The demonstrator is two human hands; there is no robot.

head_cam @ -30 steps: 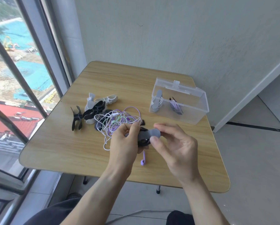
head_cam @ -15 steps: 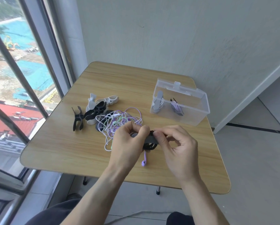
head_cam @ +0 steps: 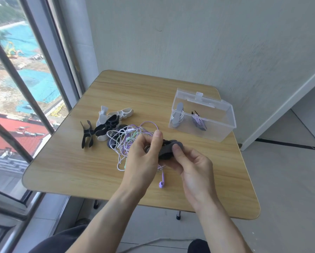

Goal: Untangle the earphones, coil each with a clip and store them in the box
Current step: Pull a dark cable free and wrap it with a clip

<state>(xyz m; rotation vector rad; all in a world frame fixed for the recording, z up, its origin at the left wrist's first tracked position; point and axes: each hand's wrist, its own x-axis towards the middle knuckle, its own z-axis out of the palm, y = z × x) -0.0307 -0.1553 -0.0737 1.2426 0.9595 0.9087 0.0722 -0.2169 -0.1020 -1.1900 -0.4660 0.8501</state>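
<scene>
At the far left of the tabletop (head_cam: 65, 167), a black clip (head_cam: 87, 134) lies by itself, its prongs spread. Just beside it sits a small heap of spare clips (head_cam: 110, 121), white ones and black ones piled against each other. Next comes the tangle of earphones (head_cam: 129, 141), purple, white and pale green cords looped over one another, resting on the wood and touching the heap.

My left hand (head_cam: 143, 161) is over the near edge of that tangle, and its grip is closed on one end of a grey clip (head_cam: 169, 148), thumb up on top. A black cord coil shows under the clip, between my hands. A purple earbud (head_cam: 161, 183) hangs below them on its cord, close to the tabletop. My right hand (head_cam: 193, 167) pinches the other end of the grey clip, thumb pressed on its rounded tip.

Farther right, well apart from my hands, stands the clear box (head_cam: 224, 132) with its lid up. Inside are two coiled sets: a white earphone in a grey clip (head_cam: 178, 114) and a purple earphone in a dark clip (head_cam: 199, 122).
</scene>
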